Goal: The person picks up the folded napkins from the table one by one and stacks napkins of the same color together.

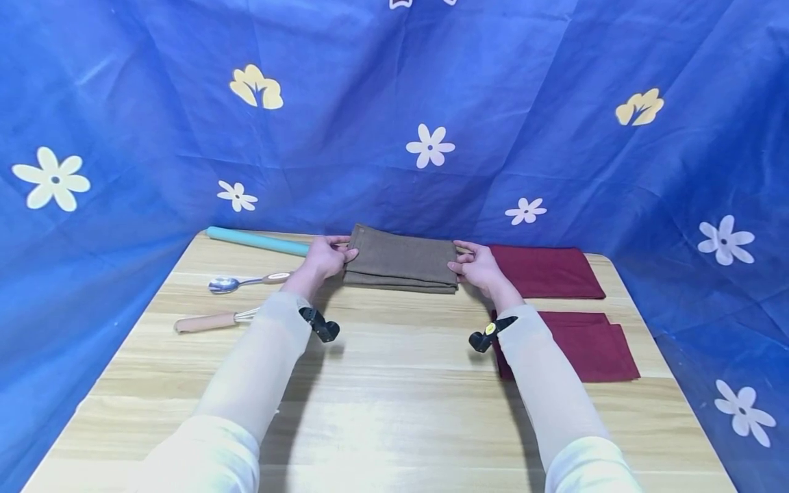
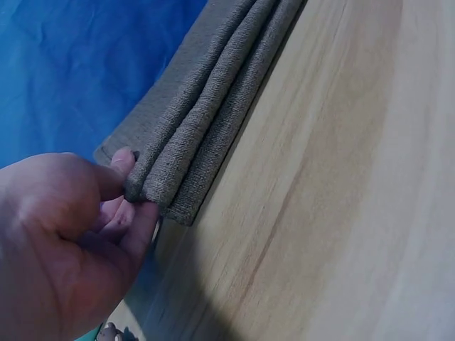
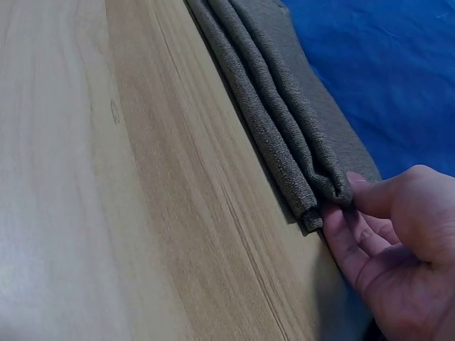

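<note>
A folded grey-brown cloth [image 1: 403, 260] spans the gap between my two hands at the back of the table. My left hand [image 1: 324, 259] pinches its left end, the thumb on top and the fingers underneath. At the opposite end, my right hand [image 1: 482, 268] pinches the cloth in the same way. Both wrist views show several stacked layers along the cloth's near edge, with the folded cloth [image 2: 199, 121] close to the wooden surface. The back of the cloth tilts up towards the blue curtain.
Left of the cloth lie a teal rod [image 1: 255, 239], a spoon [image 1: 224, 284] and a whisk [image 1: 206, 323], partly hidden by my left arm. Two folded maroon cloths, one behind [image 1: 545, 272] and one nearer [image 1: 594, 349], lie right. A blue flowered curtain [image 1: 364, 89] borders the wooden table [image 1: 394, 383].
</note>
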Motion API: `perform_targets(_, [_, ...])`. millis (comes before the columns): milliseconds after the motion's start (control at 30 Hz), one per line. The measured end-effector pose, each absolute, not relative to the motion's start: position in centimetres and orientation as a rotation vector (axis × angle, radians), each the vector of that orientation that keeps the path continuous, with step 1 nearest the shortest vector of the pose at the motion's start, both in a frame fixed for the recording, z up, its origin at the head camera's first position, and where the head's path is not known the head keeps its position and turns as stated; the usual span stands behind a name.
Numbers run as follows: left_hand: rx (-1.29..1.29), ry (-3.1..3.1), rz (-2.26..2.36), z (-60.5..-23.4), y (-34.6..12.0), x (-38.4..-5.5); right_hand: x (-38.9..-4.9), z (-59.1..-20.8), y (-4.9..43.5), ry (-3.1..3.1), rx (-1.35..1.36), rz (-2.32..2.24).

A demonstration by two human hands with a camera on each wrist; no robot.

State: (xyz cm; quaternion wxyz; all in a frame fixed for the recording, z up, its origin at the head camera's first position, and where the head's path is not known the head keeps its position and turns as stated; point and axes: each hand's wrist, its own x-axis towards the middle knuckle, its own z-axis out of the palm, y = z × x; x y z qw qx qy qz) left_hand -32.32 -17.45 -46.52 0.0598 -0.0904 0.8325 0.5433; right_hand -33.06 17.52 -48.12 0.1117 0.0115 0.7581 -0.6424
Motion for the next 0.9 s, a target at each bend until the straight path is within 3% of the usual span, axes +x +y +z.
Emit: perform_targets(900, [-0.272, 2.610, 1.555, -46.29, -16.95, -32.21, -32.89, -47.44, 16.65, 2.324, 0.044, -1.798])
